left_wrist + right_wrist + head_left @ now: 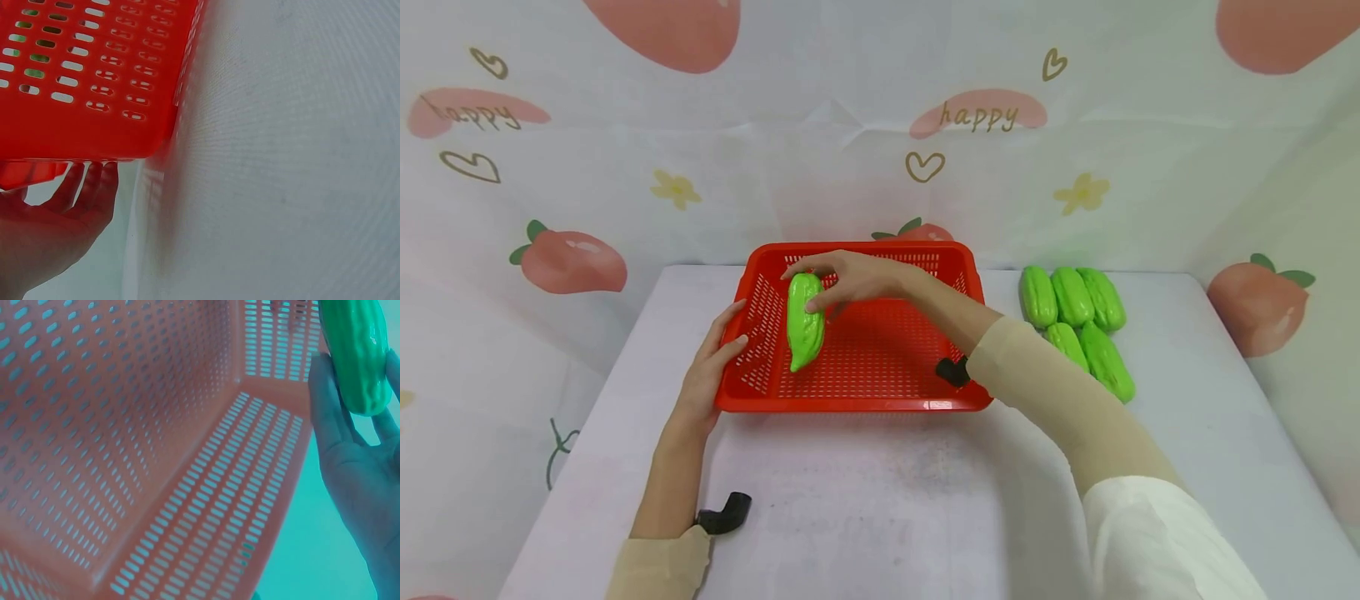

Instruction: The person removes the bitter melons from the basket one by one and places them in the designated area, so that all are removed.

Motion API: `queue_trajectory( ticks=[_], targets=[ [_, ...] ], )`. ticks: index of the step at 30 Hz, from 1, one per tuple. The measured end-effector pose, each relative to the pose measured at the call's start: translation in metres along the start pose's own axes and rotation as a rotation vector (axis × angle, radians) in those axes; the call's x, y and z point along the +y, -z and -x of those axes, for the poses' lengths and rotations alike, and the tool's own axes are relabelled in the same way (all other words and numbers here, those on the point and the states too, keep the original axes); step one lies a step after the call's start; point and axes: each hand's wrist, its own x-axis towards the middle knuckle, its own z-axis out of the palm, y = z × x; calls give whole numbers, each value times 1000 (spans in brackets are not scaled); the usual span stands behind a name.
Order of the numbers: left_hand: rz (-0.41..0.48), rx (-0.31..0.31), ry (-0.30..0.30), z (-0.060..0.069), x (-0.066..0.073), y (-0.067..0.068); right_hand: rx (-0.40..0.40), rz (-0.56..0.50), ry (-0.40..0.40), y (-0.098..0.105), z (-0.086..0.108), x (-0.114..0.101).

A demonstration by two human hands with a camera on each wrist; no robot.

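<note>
A bright green, ridged bitter melon (806, 321) with a pointed lower tip is held over the left part of a red perforated basket (857, 406). My right hand (857, 277) pinches its upper end between thumb and fingers. In the right wrist view, the blunt end of the bitter melon (359, 359) lies between the fingers and thumb of the right hand (362, 469). At the basket's left side, my left hand (709, 367) grips the rim. The left wrist view has the left hand's (62, 219) fingertips against the rim of the basket (87, 134).
Several more green bitter melons (1072, 297) lie in two rows on the white table (865, 500), right of the basket. Behind the table hangs a printed cloth (820, 100). A black wrist mount (726, 512) sticks out by the left forearm.
</note>
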Motion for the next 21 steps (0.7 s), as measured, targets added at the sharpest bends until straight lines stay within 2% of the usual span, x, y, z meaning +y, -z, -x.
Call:
queue_trajectory(
  ticks=[11,21],
  targets=[
    [43,-13,-4,3,0,1,49,-19,-12,8,30,2],
    [46,-6,-1,0,1,-1,90,63,-11,19,52,-5]
  ],
)
